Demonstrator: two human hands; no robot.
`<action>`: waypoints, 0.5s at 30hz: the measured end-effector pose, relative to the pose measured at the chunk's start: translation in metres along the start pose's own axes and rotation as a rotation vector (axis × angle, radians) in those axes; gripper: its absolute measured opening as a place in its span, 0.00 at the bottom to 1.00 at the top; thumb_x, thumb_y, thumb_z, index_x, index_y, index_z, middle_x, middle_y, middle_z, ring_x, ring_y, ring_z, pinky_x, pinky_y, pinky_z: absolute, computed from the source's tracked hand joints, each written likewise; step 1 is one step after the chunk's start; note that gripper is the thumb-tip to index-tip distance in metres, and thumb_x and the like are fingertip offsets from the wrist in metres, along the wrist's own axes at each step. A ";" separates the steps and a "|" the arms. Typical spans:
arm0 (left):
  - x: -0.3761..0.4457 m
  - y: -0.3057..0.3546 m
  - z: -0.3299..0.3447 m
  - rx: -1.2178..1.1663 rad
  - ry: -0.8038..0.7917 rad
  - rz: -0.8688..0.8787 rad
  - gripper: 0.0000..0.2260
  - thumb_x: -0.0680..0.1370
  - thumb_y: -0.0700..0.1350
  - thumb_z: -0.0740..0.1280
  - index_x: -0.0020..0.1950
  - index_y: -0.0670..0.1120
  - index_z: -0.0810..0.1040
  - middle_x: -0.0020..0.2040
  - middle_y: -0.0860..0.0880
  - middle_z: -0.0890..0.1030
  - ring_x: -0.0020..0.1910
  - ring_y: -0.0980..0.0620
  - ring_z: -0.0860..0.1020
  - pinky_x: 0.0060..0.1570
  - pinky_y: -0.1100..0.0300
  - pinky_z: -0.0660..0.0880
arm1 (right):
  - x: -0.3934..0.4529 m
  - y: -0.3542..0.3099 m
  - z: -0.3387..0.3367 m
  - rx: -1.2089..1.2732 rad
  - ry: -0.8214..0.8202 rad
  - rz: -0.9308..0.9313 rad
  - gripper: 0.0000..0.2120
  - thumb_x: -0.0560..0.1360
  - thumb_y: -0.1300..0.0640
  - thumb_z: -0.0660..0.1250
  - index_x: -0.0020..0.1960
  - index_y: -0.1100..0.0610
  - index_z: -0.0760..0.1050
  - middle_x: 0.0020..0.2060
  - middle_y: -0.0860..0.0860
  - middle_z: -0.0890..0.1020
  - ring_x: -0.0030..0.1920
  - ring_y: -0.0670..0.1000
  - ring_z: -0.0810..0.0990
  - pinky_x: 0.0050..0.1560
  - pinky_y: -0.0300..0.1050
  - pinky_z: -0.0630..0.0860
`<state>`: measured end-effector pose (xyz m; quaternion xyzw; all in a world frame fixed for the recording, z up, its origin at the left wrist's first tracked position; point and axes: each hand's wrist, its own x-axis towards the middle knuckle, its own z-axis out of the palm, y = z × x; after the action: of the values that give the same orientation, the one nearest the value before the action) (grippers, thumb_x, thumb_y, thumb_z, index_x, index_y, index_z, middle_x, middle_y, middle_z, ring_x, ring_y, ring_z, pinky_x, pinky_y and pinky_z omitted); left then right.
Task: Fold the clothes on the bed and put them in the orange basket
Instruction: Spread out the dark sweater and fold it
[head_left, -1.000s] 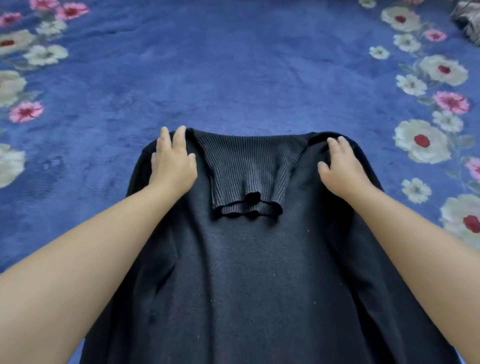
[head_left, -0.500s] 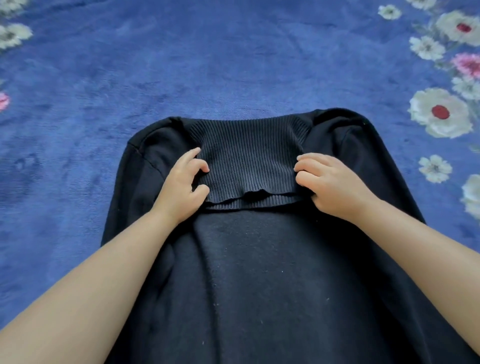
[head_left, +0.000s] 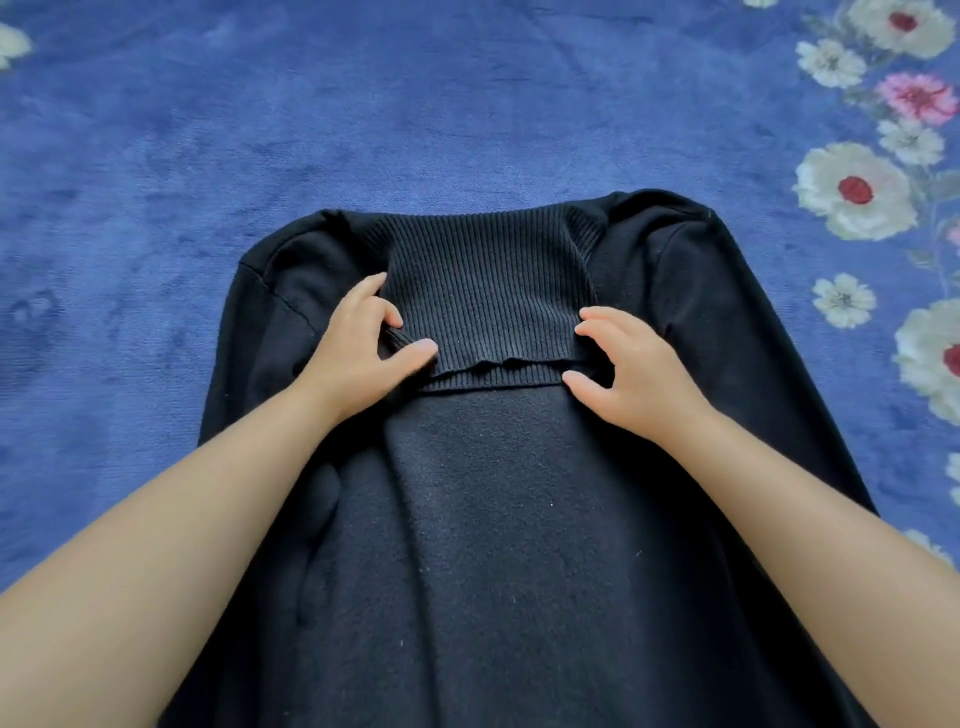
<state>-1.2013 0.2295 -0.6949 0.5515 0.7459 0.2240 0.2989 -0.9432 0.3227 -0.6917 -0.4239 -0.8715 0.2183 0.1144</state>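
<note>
A black sweater (head_left: 498, 545) lies flat on the blue bed cover, its sleeves folded in along both sides. Its ribbed collar (head_left: 488, 291) is turned down toward me over the body. My left hand (head_left: 363, 353) pinches the collar's lower left corner between thumb and fingers. At the collar's lower right corner my right hand (head_left: 623, 374) rests with its fingers curled and slightly apart, touching the rib edge; a firm grip is not clear. The orange basket is out of view.
The bed is covered by a blue plush blanket (head_left: 260, 130) with a border of white and pink flowers (head_left: 857, 192) down the right side. Bare blanket stretches beyond and to the left of the sweater.
Both hands left the sweater's shoulders and came inward to the lower corners of the folded-down collar. The collar now lies wider and flatter. The view has closed in on the sweater.
</note>
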 end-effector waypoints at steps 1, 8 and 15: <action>-0.006 0.002 0.001 0.103 -0.017 0.016 0.30 0.61 0.66 0.62 0.51 0.45 0.71 0.73 0.40 0.60 0.73 0.45 0.58 0.72 0.51 0.55 | 0.000 -0.002 0.002 -0.012 0.017 -0.022 0.18 0.68 0.60 0.67 0.55 0.68 0.77 0.57 0.62 0.78 0.60 0.62 0.75 0.62 0.45 0.64; -0.025 0.011 0.005 0.393 0.364 0.532 0.11 0.67 0.39 0.57 0.48 0.47 0.70 0.52 0.47 0.74 0.50 0.44 0.69 0.50 0.51 0.70 | 0.007 -0.016 -0.005 -0.263 0.352 -0.323 0.09 0.66 0.68 0.58 0.36 0.63 0.78 0.33 0.55 0.79 0.38 0.56 0.73 0.33 0.45 0.70; -0.033 0.007 0.012 0.441 0.083 0.355 0.18 0.66 0.39 0.52 0.43 0.36 0.79 0.49 0.38 0.80 0.51 0.42 0.77 0.54 0.49 0.74 | -0.005 -0.001 0.003 -0.271 0.006 -0.296 0.13 0.70 0.61 0.57 0.43 0.65 0.78 0.40 0.59 0.79 0.39 0.61 0.78 0.38 0.51 0.78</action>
<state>-1.1808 0.1999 -0.6920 0.7155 0.6800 0.1275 0.0969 -0.9421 0.3175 -0.6944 -0.3033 -0.9454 0.0783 0.0899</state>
